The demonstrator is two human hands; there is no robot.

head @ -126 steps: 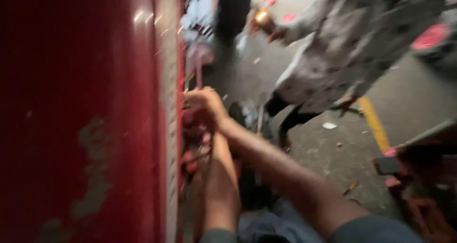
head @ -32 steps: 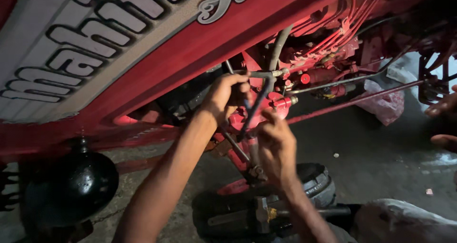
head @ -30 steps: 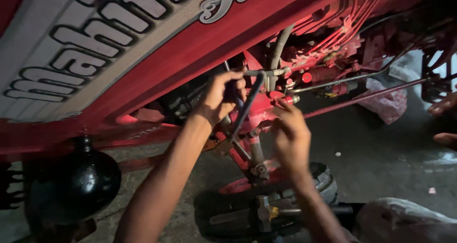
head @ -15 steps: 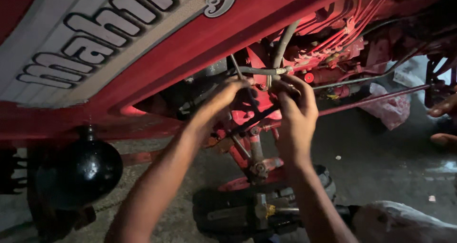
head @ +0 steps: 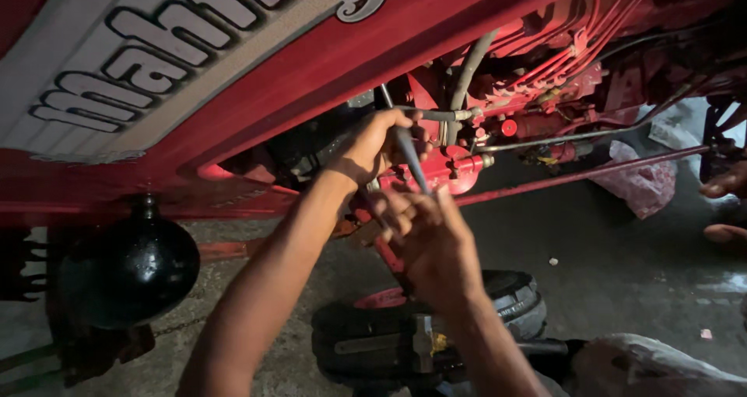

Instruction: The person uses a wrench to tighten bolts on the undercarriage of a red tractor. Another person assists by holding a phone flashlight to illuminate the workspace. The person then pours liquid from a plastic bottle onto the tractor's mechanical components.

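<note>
Viewed from above, under the flank of a red tractor, with the red pump (head: 447, 167) taken as landmark. Left hand (head: 372, 146) raised just left of the pump, fingers curled shut around the upper part of a thin grey rod (head: 410, 159); knuckles close under the red hood (head: 327, 62). Right hand (head: 428, 237) lower, below and slightly left of the pump, palm turned up, fingers half spread; fingertips (head: 401, 202) meeting the lower end of the rod, though whether pinching it or merely touching cannot be told from this angle. Rod running slantwise from the left fist down toward the right fingertips, crossing in front of the pump's left edge, upper end hidden inside the fist. Grey hose (head: 467, 74) rising above the pump, curving up toward the hood. Bundle of thin red pipes (head: 576, 43) above and right of the pump. Long red bar (head: 583, 173) leading from the pump's right side out to the right, a thinner metal link (head: 568, 136) lying just above it. Black round housing (head: 136, 268) well left of and below the pump. Tyre (head: 436, 327) lying flat on the ground directly below the pump, under the right forearm. Crumpled plastic bag (head: 642, 183) on the ground to the right of the pump, behind the bar. Another person's fingers (head: 727, 183) at the far right edge, well apart from the pump.
</note>
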